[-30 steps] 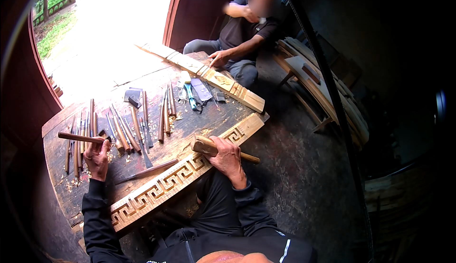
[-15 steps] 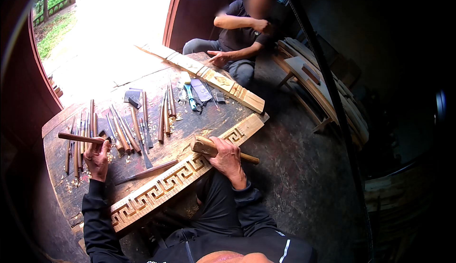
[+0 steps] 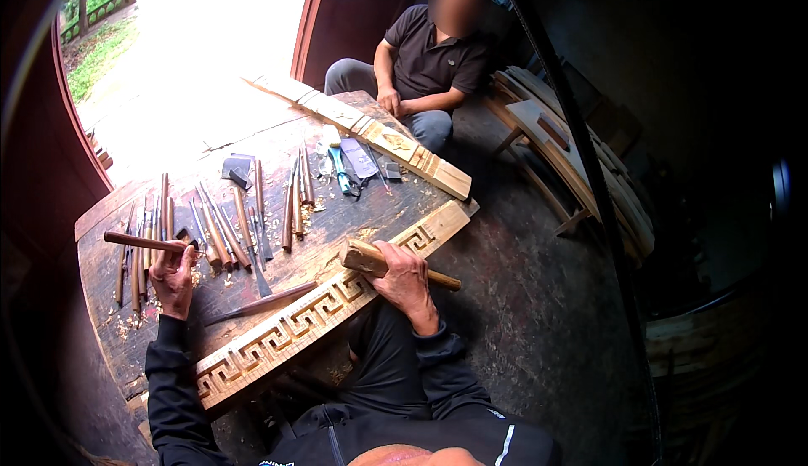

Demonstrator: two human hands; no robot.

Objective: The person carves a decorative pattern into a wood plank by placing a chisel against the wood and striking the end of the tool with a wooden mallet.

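Observation:
My left hand [image 3: 173, 285] is closed round a wood-handled carving chisel [image 3: 140, 242], held nearly level above the left side of the bench. My right hand [image 3: 406, 281] grips a wooden mallet [image 3: 362, 257], whose block head lies over the carved board and whose handle points right. Below both hands, the long pale board [image 3: 290, 337] runs along the bench's near edge, cut with a Greek-key pattern. Another chisel [image 3: 263, 304] lies flat just behind that board. Several wood-handled chisels [image 3: 220, 234] are spread beyond my left hand.
The dark workbench [image 3: 353, 213] carries wood shavings, a blue-handled brush [image 3: 338, 170] and dark abrasive pieces [image 3: 238, 170]. A second carved beam [image 3: 391, 142] lies across its far right. Beyond it sits another person [image 3: 433, 66]. Planks [image 3: 581, 159] rest on a stand at right.
The other person has lowered a raised arm and brought both hands together near the lap. My hands, the chisel and the mallet stay almost in place.

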